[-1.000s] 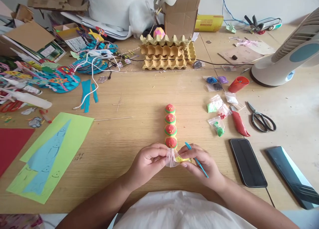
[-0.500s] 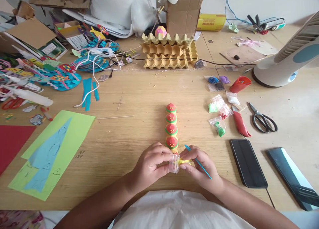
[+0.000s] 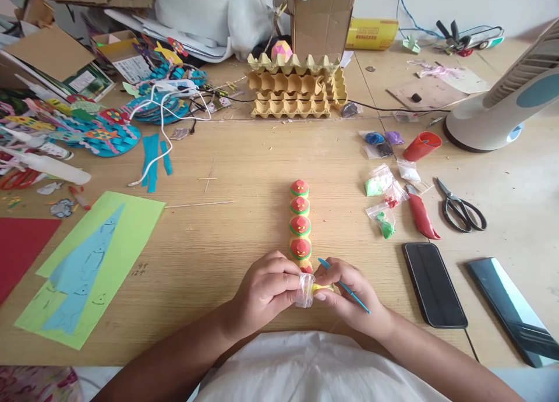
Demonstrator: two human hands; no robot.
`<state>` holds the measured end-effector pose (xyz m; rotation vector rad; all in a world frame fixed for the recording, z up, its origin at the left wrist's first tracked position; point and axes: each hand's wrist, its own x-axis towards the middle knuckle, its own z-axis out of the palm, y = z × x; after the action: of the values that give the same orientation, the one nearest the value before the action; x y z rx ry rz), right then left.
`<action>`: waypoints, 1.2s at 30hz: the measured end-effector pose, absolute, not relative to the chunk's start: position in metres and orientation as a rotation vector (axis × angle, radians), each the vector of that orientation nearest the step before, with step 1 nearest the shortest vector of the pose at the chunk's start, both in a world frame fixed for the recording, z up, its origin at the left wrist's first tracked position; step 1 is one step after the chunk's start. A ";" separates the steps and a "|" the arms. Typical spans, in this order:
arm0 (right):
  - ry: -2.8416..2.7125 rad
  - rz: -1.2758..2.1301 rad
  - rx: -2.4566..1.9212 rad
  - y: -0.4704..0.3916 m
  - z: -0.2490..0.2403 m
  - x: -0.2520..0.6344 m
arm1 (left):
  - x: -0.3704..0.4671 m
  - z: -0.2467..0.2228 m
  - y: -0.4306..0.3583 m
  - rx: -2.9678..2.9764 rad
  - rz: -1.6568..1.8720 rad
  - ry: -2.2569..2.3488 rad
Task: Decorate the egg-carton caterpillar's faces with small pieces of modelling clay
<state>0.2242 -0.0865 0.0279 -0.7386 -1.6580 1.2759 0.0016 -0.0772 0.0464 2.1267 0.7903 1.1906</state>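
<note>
My left hand [image 3: 268, 288] is closed, pinching a small clear plastic bag [image 3: 304, 291] by its side. A lump of yellow clay [image 3: 322, 287] shows at the bag's right end, pinched in my right hand [image 3: 351, 294]. The same right hand carries a slim blue modelling tool [image 3: 349, 291], slanting down to the right across its fingers. Just beyond my hands stands a row of egg-carton cups [image 3: 300, 226], painted yellow with red and green tops and small yellow faces. The nearest end of the row is partly hidden by my fingers.
On the right lie bags of coloured clay [image 3: 379, 183], a red cup [image 3: 422, 146], a red cutter [image 3: 423, 215], scissors [image 3: 463, 207] and two phones [image 3: 434, 285]. A green sheet with blue paper [image 3: 126, 215] is at left. Egg cartons [image 3: 290, 108] and a fan [image 3: 476, 122] stand farther back.
The plastic bag has shifted slightly left and down, and less yellow clay shows past my right fingers. The blue tool's upper end has tilted a little left.
</note>
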 end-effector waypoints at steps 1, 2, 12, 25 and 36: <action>-1.651 1.277 -0.741 -0.087 0.028 0.224 | 0.001 0.047 -0.077 2.127 1.189 0.792; -1.644 1.278 -0.744 -0.087 0.028 0.224 | 0.001 0.047 -0.077 2.129 1.188 0.794; -1.532 1.511 -0.786 -0.090 0.031 0.220 | -0.002 0.041 -0.082 2.236 1.239 0.878; -1.452 1.585 -0.790 -0.090 0.028 0.222 | 0.001 0.046 -0.078 2.098 1.177 0.902; -1.485 1.595 -0.842 -0.090 0.026 0.223 | -0.002 0.042 -0.080 2.264 1.166 0.856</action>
<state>0.2232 -0.0897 0.0259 -0.8424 -1.4855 1.5954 -0.0017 -0.0796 0.0425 2.2640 0.8564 1.1656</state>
